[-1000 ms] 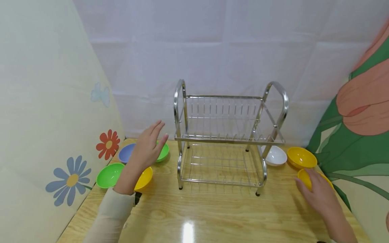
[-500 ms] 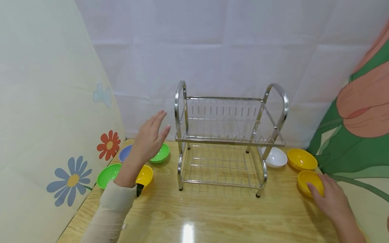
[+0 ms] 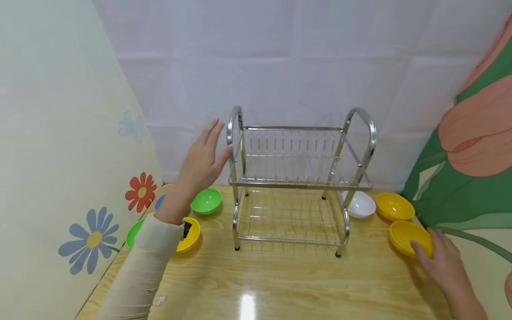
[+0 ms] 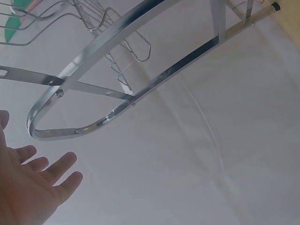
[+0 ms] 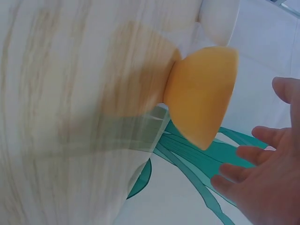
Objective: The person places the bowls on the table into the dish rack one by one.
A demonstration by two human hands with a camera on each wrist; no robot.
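My left hand (image 3: 202, 162) is raised at the left handle of a two-tier chrome dish rack (image 3: 300, 185), thumb overlapping the tube in the head view. In the left wrist view its fingers (image 4: 63, 164) are spread, with a gap between them and the rack's curved end (image 4: 51, 133). At the right, my right hand (image 3: 442, 260) hovers beside the front yellow bowl (image 3: 408, 238), thumb over its rim in the head view. The right wrist view shows that hand (image 5: 267, 173) holding nothing, with space between its fingers and the yellow bowl (image 5: 201, 93).
Behind the front yellow bowl stand another yellow bowl (image 3: 395, 206) and a white bowl (image 3: 361, 205). Left of the rack are a yellow bowl (image 3: 192, 233), two green bowls, one nearer the rack (image 3: 206, 201), and a partly hidden blue bowl (image 3: 159, 202). Cloth walls enclose the wooden table (image 3: 288, 280).
My left hand has risen and moved right to the rack's left handle. My right hand has drawn back to the right from over the front yellow bowl. The rack and bowls stay put.
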